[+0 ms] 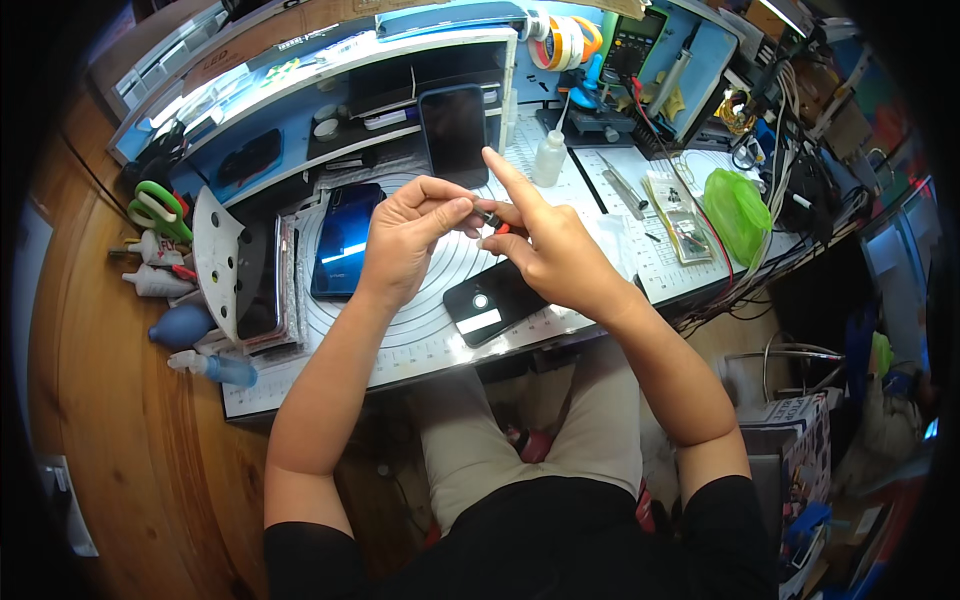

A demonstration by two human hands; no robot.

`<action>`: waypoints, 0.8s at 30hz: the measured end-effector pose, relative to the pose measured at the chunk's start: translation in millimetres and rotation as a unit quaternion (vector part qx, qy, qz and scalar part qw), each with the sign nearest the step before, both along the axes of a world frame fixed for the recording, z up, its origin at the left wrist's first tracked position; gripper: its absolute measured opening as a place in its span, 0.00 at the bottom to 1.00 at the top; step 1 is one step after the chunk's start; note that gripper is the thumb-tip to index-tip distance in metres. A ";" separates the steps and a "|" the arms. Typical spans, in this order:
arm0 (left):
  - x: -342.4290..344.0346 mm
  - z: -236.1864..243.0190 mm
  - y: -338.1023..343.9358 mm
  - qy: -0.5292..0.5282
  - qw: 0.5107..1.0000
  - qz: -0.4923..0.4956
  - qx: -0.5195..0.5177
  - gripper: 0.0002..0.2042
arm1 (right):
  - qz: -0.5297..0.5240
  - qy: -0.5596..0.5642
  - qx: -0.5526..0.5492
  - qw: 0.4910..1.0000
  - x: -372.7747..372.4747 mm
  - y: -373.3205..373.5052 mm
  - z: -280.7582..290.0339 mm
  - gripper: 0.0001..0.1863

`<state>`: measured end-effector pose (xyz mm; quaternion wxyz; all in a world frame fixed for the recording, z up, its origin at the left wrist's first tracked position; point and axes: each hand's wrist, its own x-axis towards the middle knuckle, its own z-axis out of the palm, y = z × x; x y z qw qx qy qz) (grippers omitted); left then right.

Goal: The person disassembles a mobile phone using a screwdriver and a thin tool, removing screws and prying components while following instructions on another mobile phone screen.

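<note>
At the far left of the table (415,345), a white-edged shelf unit (450,40) holds a dark phone (250,158) on a blue surface and small round cups (326,129). A dropper bottle (548,160) stands upright right of the leaning phone (455,130); its contents cannot be made out. Farther right, a clear packet (680,225) holds small items too unclear to name, beside a crumpled green bag (738,215). Near left stands a blue-tinted bottle (235,372). Both hands meet above the table's middle, nearly closed on a small dark piece with a red end (490,218). The left hand (405,230) pinches it with thumb and forefinger; the right hand (560,245) grips the red end, thumb bent and forefinger stretched toward the far left. The black phone (495,300) lies below, nearer the person.
</note>
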<state>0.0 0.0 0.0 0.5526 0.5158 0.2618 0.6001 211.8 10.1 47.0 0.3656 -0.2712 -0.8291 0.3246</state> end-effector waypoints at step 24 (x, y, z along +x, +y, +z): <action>46.7 17.0 -41.6 0.606 0.773 0.063 0.178 0.38 | -0.183 -0.004 -0.295 0.938 84.0 -20.8 -49.3 0.12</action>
